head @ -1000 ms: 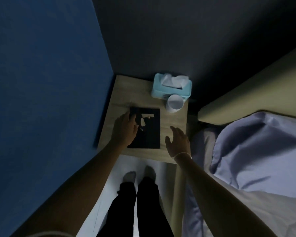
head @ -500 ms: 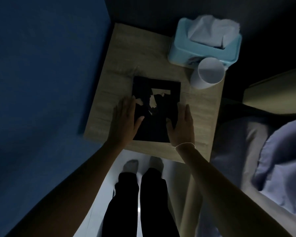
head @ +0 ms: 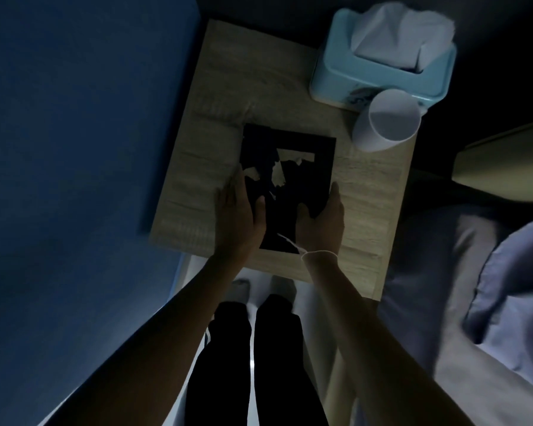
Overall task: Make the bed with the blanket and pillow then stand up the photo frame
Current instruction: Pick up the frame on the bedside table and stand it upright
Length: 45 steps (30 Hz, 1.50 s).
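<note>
A black photo frame (head: 293,167) lies on the light wooden bedside table (head: 216,96), its glass reflecting patches of light. My left hand (head: 239,213) grips the frame's left edge, thumb on top. My right hand (head: 322,218) grips the right edge the same way. The near end of the frame sits between my palms; whether it has left the tabletop I cannot tell. At the right, a pale blue pillow (head: 514,290) rests on the bed.
A light blue tissue box (head: 376,78) stands at the table's far right corner, with a white cup (head: 388,121) just in front of it. A blue wall (head: 74,149) runs along the left. The beige headboard (head: 505,167) is at the right. My legs (head: 250,348) stand below.
My right hand moved from the table's near edge onto the frame's right side. Both hands now clasp the frame, thumbs further over its face. The view came closer to the table.
</note>
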Each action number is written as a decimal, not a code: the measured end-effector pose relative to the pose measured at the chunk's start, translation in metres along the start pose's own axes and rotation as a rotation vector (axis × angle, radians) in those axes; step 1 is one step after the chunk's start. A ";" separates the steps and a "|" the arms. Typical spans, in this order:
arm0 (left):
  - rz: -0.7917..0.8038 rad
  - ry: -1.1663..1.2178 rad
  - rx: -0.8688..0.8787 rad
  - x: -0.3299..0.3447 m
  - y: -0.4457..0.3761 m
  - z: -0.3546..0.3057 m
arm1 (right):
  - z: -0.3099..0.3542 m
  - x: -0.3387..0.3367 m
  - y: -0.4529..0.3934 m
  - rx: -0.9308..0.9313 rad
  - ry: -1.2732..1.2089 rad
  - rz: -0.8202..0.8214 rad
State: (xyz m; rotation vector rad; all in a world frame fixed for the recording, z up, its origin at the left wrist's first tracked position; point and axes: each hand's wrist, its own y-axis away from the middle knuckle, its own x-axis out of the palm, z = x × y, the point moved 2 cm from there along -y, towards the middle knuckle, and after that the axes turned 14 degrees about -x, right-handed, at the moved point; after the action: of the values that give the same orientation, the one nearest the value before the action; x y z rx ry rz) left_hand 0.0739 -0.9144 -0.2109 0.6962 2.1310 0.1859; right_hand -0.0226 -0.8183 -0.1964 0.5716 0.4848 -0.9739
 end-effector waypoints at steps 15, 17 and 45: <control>0.326 -0.416 0.341 -0.056 0.035 -0.003 | -0.005 -0.045 -0.009 0.210 -0.121 0.226; 0.345 -0.532 0.493 -0.064 0.043 -0.005 | -0.004 -0.050 -0.012 0.281 -0.195 0.219; 0.266 -0.597 0.910 -0.073 0.044 0.014 | 0.065 -0.013 -0.058 0.079 -0.289 0.537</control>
State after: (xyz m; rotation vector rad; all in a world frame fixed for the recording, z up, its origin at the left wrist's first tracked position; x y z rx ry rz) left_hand 0.1374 -0.9189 -0.1525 1.3476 1.4619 -0.8073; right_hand -0.0707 -0.8782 -0.1528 0.5805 0.0244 -0.5476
